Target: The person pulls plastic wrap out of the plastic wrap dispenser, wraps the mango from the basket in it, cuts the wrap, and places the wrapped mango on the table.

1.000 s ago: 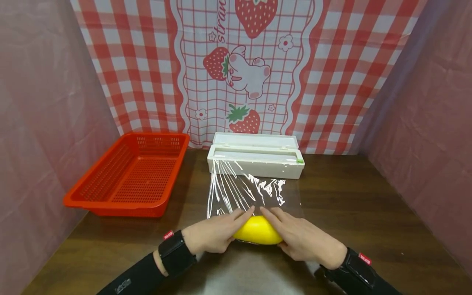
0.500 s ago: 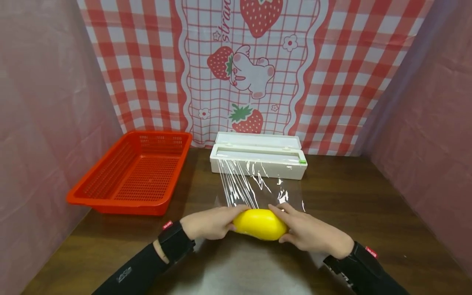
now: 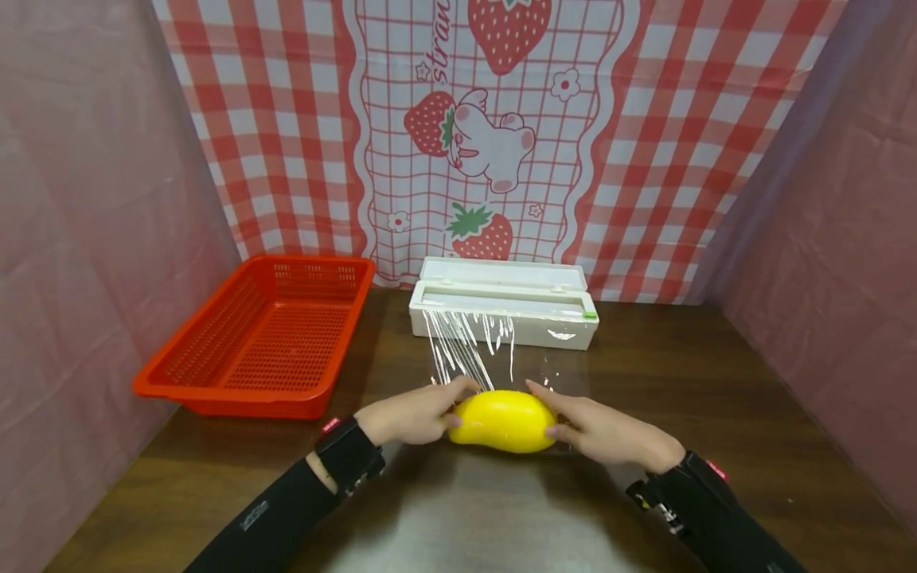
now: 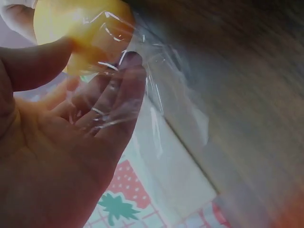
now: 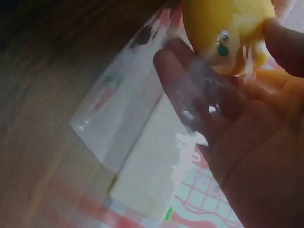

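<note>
Fruit [image 3: 505, 422], smooth, yellow and curved like a mango, is held crosswise in front of the person, between the left hand [image 3: 418, 413] and the right hand [image 3: 609, 430]. One end is pinched by each hand, with the thumb set on the near side and the fingers laid along the far side; the two hands are separated by the fruit itself. Whether it is rested on the brown wooden table [image 3: 716, 398] or lifted just above it cannot be told.

Cling film [image 3: 466, 358] is stretched toward the fruit from a white dispenser box [image 3: 537, 328], and its left part is drawn into bright, slanting creases. In both wrist views the fingers are seen through the film, and glints are thrown across the yellow skin. A small green mark [image 5: 223, 49] is shown on the fruit in the right wrist view.

The box is placed toward the back of the table, its lid [image 3: 505, 273] tipped up; a green piece [image 3: 590, 315] is fitted at the right end of its front rim. A red plastic basket [image 3: 232, 395] with slotted walls is set to the left, well apart from the fruit. Black straps [image 3: 349, 455] are worn on both wrists. Behind the table, a red-and-white checked cloth [image 3: 286, 119] printed with strawberries is hung, and both sides are closed off by pink drapes [image 3: 86, 239].
</note>
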The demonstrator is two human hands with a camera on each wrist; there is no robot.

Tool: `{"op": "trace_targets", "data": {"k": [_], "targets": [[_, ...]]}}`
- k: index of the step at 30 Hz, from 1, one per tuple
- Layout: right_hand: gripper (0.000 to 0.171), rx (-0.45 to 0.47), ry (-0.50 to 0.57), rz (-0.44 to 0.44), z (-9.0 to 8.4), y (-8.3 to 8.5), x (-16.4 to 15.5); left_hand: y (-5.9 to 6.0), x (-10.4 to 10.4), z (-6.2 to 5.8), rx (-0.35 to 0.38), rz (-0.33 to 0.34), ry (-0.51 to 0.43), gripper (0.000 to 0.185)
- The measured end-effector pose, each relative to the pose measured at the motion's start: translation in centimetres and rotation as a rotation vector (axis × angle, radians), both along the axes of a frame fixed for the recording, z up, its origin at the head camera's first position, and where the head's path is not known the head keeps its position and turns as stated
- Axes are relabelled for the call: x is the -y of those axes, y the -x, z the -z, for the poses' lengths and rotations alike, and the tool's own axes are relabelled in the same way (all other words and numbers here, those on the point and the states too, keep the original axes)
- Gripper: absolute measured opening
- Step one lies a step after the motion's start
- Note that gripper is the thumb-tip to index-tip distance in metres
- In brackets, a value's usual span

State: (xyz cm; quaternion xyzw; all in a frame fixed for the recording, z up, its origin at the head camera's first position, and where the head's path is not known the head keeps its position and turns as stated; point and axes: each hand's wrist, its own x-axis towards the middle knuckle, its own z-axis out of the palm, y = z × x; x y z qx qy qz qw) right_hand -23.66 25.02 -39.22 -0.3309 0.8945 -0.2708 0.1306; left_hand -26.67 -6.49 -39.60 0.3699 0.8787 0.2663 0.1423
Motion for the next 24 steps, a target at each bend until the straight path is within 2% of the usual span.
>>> {"op": "trace_targets", "data": {"k": [3, 6, 14, 20, 22, 24], "targets": [[0.063, 0.02, 0.021, 0.044, 0.2, 0.3, -0.2, 0.4, 0.0, 0.1, 0.015, -0.014, -0.021, 0.04], [0.058, -0.006, 0.029, 0.074, 0.4, 0.5, -0.1, 0.7, 0.0, 0.4, 0.016, -0.023, -0.04, 0.038], [0.058, -0.035, 0.025, 0.133, 0.6, 0.8, 0.1, 1.4, -0.1, 0.9, -0.047, -0.022, -0.058, 0.041], [0.055, -0.037, 0.06, 0.132, 1.0, 1.0, 0.1, 1.4, 0.0, 0.3, -0.128, -0.017, -0.029, 0.036], [0.054, -0.033, 0.069, 0.135, 1.0, 1.1, 0.1, 1.3, 0.0, 0.1, -0.174, -0.032, -0.018, 0.034], [0.054, -0.032, 0.071, 0.134, 1.0, 1.1, 0.1, 0.9, -0.2, -0.3, -0.249, -0.049, -0.008, 0.033]]}}
